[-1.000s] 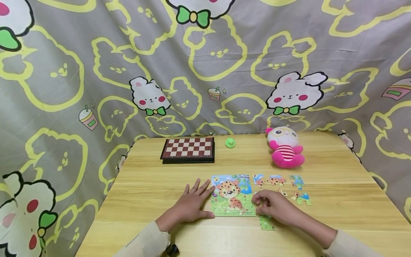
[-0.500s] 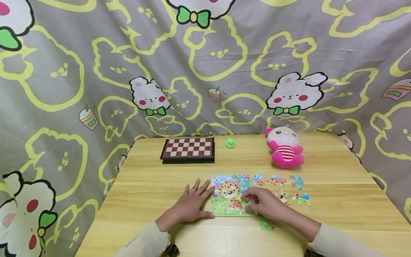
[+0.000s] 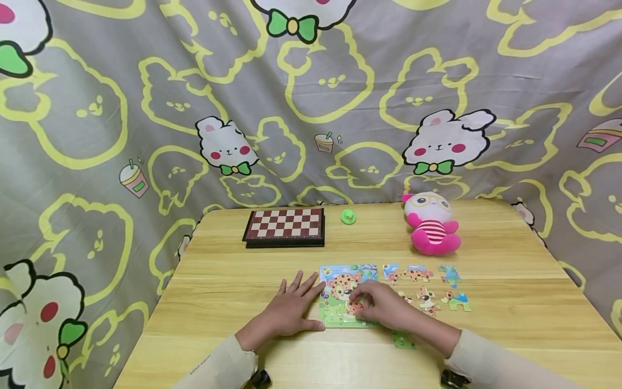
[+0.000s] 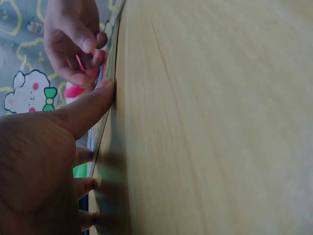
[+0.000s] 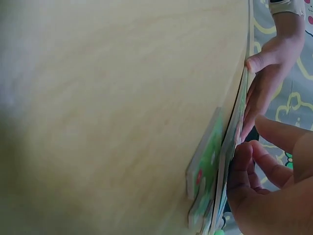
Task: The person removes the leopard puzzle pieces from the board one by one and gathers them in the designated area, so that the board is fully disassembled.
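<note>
A square leopard jigsaw puzzle (image 3: 334, 313) lies flat in front of me. My left hand (image 3: 290, 306) rests beside it with fingers spread, thumb and fingertips along its left edge. Over the puzzle's right half hovers my right hand (image 3: 386, 307), hiding part of the leopard. The right wrist view shows this hand's fingers (image 5: 240, 161) loosely bent and the thumb apart, with no piece visible between them. Loose jigsaw pieces lie to the right, among them a leopard-body piece (image 3: 419, 273), a blue-green piece (image 3: 450, 275) and a green piece (image 3: 403, 340) partly below my right hand.
Farther back on the wooden table (image 3: 218, 286) stand a folded chessboard (image 3: 284, 223), a small green duck toy (image 3: 347, 216) and a pink panda plush (image 3: 432, 224). A patterned curtain (image 3: 311, 108) hangs behind the table.
My right hand has moved left from the puzzle's right edge to over the leopard's body, uncovering loose pieces on the right. The left hand has stayed in place.
</note>
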The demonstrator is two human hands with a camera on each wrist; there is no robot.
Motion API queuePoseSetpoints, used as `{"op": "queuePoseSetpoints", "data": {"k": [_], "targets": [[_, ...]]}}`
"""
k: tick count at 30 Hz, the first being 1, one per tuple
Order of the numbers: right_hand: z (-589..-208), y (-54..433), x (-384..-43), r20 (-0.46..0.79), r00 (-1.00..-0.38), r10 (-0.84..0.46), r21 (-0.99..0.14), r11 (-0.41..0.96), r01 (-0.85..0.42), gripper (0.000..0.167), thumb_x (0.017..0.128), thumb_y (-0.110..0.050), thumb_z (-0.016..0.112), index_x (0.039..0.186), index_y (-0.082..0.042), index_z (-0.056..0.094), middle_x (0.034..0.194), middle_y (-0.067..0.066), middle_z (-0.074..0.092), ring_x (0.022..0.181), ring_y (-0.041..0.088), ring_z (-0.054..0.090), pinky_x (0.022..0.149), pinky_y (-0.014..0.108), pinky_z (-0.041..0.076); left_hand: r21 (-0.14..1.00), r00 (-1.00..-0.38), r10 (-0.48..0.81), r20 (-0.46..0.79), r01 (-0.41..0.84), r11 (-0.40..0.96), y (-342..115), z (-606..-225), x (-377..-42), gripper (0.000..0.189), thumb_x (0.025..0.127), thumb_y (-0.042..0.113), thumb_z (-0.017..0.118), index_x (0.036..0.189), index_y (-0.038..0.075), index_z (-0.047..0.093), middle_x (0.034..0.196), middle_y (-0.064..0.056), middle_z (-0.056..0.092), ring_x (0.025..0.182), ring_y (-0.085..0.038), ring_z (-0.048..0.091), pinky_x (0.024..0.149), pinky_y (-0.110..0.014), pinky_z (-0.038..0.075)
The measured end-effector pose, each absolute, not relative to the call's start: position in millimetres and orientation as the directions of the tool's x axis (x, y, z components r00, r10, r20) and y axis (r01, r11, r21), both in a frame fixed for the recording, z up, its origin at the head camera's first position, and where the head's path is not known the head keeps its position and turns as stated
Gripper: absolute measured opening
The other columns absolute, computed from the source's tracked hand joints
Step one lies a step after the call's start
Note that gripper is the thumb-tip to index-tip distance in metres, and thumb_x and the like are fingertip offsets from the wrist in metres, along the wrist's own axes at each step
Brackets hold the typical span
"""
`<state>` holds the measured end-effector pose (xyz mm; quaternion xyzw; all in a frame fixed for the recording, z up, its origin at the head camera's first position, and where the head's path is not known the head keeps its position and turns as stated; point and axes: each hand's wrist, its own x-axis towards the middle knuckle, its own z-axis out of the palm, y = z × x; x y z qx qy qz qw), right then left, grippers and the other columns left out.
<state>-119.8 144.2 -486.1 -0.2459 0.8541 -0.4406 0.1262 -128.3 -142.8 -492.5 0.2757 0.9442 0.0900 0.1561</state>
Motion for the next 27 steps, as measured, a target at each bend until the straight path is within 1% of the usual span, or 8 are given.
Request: {"op": "queuePoseSetpoints", "data": {"k": [4, 10, 13, 17, 21, 24, 27], "targets": [[-486.9, 140.7, -119.2, -0.043, -0.855, -0.516, -0.8, 0.531, -0.28, 0.037, 0.083, -0.01, 0.085, 0.118, -0.008, 0.072, 0.103, 0.001, 0.062, 0.079, 0.009, 0.054, 0.067, 0.024, 0.049, 0.264, -0.797, 0.555, -0.239, 0.497, 0.827, -142.8, -491.4, -127.7, 0.096, 0.089, 0.073, 0.061, 0.166, 0.029, 0.024, 0.174, 0.0, 0.01, 0.159, -0.038, 0.005, 0.12, -0.071, 0.015], [-486.1, 138.4, -119.7, -0.054, -0.85, -0.524, -0.769, 0.565, -0.3, 0.04, 0.082, -0.008, 0.086, 0.119, -0.007, 0.07, 0.101, 0.001, 0.059, 0.075, 0.009, 0.052, 0.066, 0.025, 0.047, 0.27, -0.795, 0.56, -0.234, 0.5, 0.823, -143.1, -492.6, -128.2, 0.096, 0.089, 0.073, 0.06, 0.166, 0.029, 0.024, 0.174, -0.001, 0.01, 0.159, -0.038, 0.005, 0.119, -0.072, 0.015], [-486.7, 137.7, -120.6, -0.047, -0.848, -0.528, -0.753, 0.576, -0.317, 0.038, 0.082, -0.006, 0.086, 0.117, -0.007, 0.071, 0.1, -0.001, 0.06, 0.078, 0.01, 0.053, 0.068, 0.025, 0.047, 0.267, -0.797, 0.556, -0.235, 0.497, 0.826, -143.3, -493.3, -128.5, 0.096, 0.089, 0.074, 0.06, 0.166, 0.03, 0.024, 0.174, 0.0, 0.01, 0.159, -0.037, 0.004, 0.119, -0.071, 0.015], [-488.0, 136.4, -121.5, -0.035, -0.841, -0.54, -0.756, 0.564, -0.331, 0.034, 0.08, -0.003, 0.085, 0.11, -0.009, 0.07, 0.097, -0.002, 0.061, 0.082, 0.013, 0.053, 0.071, 0.025, 0.046, 0.264, -0.799, 0.555, -0.233, 0.498, 0.826, -143.4, -494.1, -128.7, 0.097, 0.088, 0.075, 0.06, 0.166, 0.03, 0.024, 0.174, 0.0, 0.01, 0.159, -0.038, 0.005, 0.119, -0.071, 0.015], [-488.3, 134.9, -121.1, -0.042, -0.837, -0.546, -0.77, 0.551, -0.321, 0.033, 0.079, 0.0, 0.085, 0.106, -0.01, 0.069, 0.095, 0.0, 0.059, 0.08, 0.014, 0.052, 0.069, 0.025, 0.045, 0.262, -0.799, 0.555, -0.232, 0.498, 0.827, -143.3, -494.7, -128.7, 0.097, 0.088, 0.075, 0.06, 0.166, 0.029, 0.024, 0.174, 0.0, 0.01, 0.159, -0.038, 0.005, 0.119, -0.071, 0.015], [-487.3, 134.5, -120.5, -0.044, -0.836, -0.546, -0.768, 0.553, -0.321, 0.034, 0.079, 0.001, 0.084, 0.108, -0.011, 0.07, 0.095, 0.0, 0.059, 0.082, 0.015, 0.052, 0.07, 0.026, 0.045, 0.26, -0.8, 0.554, -0.23, 0.499, 0.827, -143.4, -495.0, -128.7, 0.097, 0.088, 0.075, 0.059, 0.166, 0.029, 0.023, 0.174, 0.0, 0.01, 0.159, -0.038, 0.005, 0.12, -0.071, 0.015], [-486.7, 135.1, -120.4, -0.036, -0.831, -0.555, -0.762, 0.553, -0.336, 0.038, 0.079, 0.0, 0.084, 0.113, -0.012, 0.071, 0.098, -0.001, 0.06, 0.087, 0.016, 0.054, 0.074, 0.027, 0.047, 0.26, -0.8, 0.554, -0.23, 0.498, 0.827, -143.3, -494.6, -128.8, 0.097, 0.089, 0.075, 0.059, 0.166, 0.03, 0.023, 0.174, 0.001, 0.009, 0.159, -0.037, 0.004, 0.12, -0.071, 0.015]]}}
